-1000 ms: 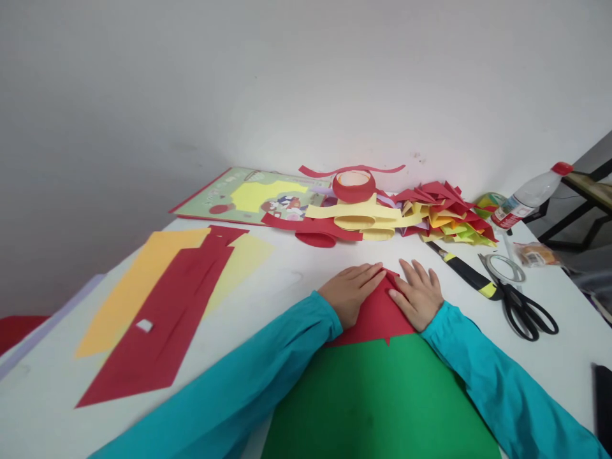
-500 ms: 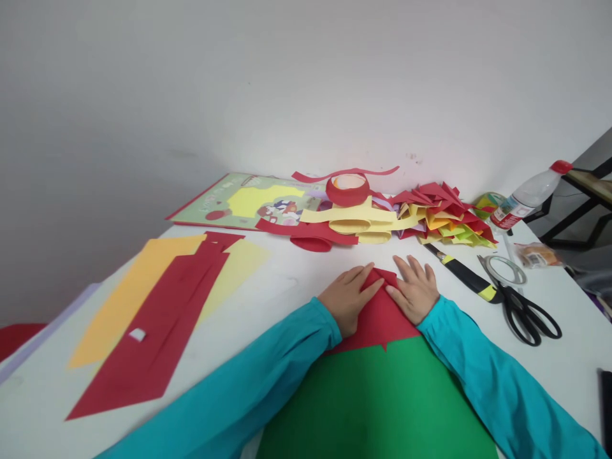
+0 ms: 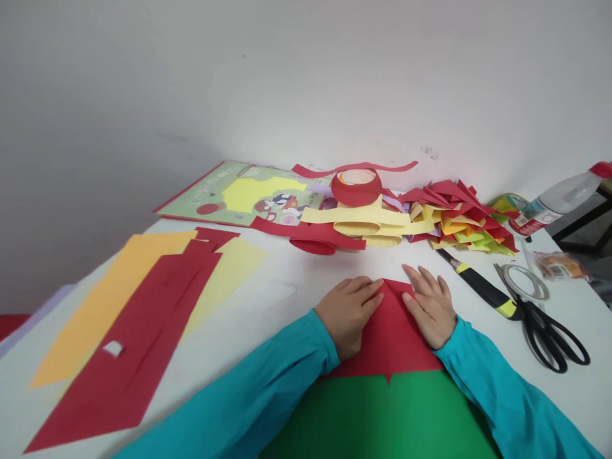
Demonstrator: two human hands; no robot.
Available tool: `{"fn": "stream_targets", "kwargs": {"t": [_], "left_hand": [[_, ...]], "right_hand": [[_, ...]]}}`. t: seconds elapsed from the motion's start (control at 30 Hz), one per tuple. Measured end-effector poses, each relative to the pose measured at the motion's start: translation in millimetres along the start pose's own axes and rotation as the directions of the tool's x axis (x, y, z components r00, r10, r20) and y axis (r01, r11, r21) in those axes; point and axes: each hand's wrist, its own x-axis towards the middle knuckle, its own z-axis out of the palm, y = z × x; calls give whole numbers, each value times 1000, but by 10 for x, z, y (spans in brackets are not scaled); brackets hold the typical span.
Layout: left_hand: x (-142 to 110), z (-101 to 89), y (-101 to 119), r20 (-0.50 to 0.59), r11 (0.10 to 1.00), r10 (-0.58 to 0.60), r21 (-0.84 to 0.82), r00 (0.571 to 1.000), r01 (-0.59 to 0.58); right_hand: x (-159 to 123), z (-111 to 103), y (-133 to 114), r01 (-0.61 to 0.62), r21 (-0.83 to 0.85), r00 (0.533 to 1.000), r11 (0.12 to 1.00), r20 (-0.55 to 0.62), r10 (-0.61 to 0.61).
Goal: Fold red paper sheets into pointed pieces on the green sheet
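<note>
A red sheet of paper [image 3: 396, 341] lies in front of me on a larger green sheet [image 3: 382, 417], its top partly folded. A small pointed notch of red pokes down over the green. At the sheet's upper left edge, my left hand [image 3: 349, 312] has its fingers bent and pressed together on the red paper. On its upper right side rests my right hand [image 3: 433, 306], fingers stretched and thumb apart, touching the paper but gripping nothing.
On the left lie cut red card [image 3: 129, 357] and an orange sheet [image 3: 105, 299]. A picture board [image 3: 205, 197], paper loops [image 3: 356, 188] and folded paper pieces [image 3: 459, 210] line the wall. At right are a knife [image 3: 485, 287], scissors [image 3: 554, 335], tape [image 3: 528, 280] and a bottle [image 3: 554, 201].
The view has shifted, bringing things on the table lower and outward. My right hand has drawn slightly away from the left one, with more of the fold between them showing.
</note>
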Motion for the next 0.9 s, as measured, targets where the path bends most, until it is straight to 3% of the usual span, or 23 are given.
{"fn": "stream_targets", "kwargs": {"t": [0.2,0.27,0.4,0.53,0.63,0.77,0.9], "left_hand": [[127,38,125,-94,990,-71,117,993,82],[150,81,178,-122,981,-30,187,992,53],[139,158,207,-79,972,29,234,996,-10],[126,167,188,-19,980,33,198,999,-28],[132,162,188,-12,987,30,157,999,-28],[129,179,182,2,995,35,92,999,-35],[112,192,155,47,998,43,44,998,-45]], "right_hand": [[-30,15,-26,48,-76,999,996,-14,-49],[-33,19,-36,48,-91,998,995,-22,-50],[-34,17,6,69,-62,995,996,-72,-74],[-59,-5,100,176,-60,969,983,-168,-184],[-90,-11,135,259,-147,945,955,-168,-282],[-107,0,141,288,-189,933,939,-163,-320],[-104,-15,162,349,-151,893,925,-246,-377]]}}
